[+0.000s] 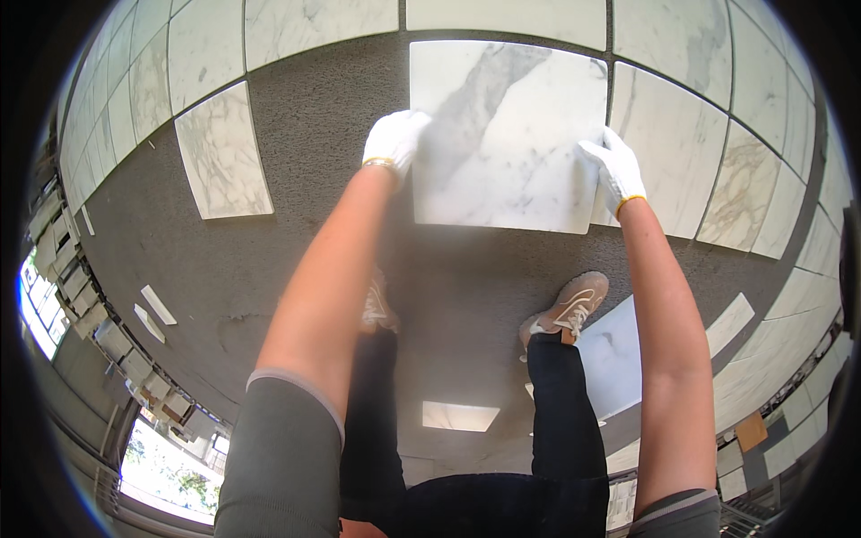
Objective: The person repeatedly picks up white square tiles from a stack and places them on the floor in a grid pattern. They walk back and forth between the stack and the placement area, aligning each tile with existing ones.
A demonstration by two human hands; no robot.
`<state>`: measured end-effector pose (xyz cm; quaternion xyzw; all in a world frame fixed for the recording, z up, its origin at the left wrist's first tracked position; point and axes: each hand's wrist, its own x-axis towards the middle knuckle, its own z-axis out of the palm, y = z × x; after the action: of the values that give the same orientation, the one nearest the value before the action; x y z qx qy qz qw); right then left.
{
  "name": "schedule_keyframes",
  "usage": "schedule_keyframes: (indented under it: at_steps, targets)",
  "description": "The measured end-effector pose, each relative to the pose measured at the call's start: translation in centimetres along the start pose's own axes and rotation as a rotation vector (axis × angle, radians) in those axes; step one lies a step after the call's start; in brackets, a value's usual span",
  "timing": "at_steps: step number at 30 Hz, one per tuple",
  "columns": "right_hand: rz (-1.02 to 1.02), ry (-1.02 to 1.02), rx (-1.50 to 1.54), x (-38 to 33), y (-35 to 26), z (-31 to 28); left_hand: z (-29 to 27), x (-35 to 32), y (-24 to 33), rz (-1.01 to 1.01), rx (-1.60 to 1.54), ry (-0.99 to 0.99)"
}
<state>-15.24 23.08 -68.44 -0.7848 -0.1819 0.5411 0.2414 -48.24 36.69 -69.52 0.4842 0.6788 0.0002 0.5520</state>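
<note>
A large square white marble tile (pixel 508 134) with grey veins is held over the dark grey mortar bed (pixel 314 134). My left hand (pixel 395 139), in a white glove, grips its left edge. My right hand (pixel 614 166), also gloved, grips its right edge. The tile's far edge lies close to the row of laid marble tiles (pixel 502 16) at the top, and its right edge sits beside another laid tile (pixel 668 148). Whether it rests flat on the bed I cannot tell.
A loose marble tile (pixel 222 152) lies on the mortar bed to the left. Laid tiles cover the floor at the top, left and right. My two shoes (pixel 565 309) stand on the mortar bed, beside another tile (pixel 614 359). Small tile offcuts (pixel 157 305) lie lower left.
</note>
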Motion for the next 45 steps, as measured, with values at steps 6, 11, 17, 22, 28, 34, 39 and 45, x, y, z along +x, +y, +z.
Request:
schedule_keyframes:
  at_steps: [6,11,17,22,28,34,39,45]
  targets:
    - [-0.094,0.039,-0.038,0.0,0.0,0.3,-0.8,1.8,0.7,-0.071,0.105,-0.081]
    - [-0.051,0.055,-0.178,0.5,-0.1,0.4,-1.0,2.7,0.2,-0.082,0.158,-0.115]
    - [-0.116,0.104,-0.319,0.9,0.3,0.7,-0.8,2.0,0.6,0.114,0.358,-0.049]
    - [-0.133,0.103,-0.463,1.3,0.6,0.8,-1.4,1.3,2.3,0.111,0.74,-0.12]
    - [-0.105,0.141,-0.498,1.6,1.3,1.2,-2.1,-1.4,1.6,0.311,0.961,-0.054]
    - [-0.11,0.095,-0.642,1.2,-0.1,1.0,-1.4,-5.5,-2.6,0.012,0.532,0.006]
    - [-0.049,0.062,-0.795,0.7,-1.6,0.9,1.6,-6.3,-4.1,-0.08,0.5,0.111]
    - [-0.169,0.191,-0.869,-1.1,-1.7,-0.4,1.3,-6.3,-3.7,-0.08,0.436,0.114]
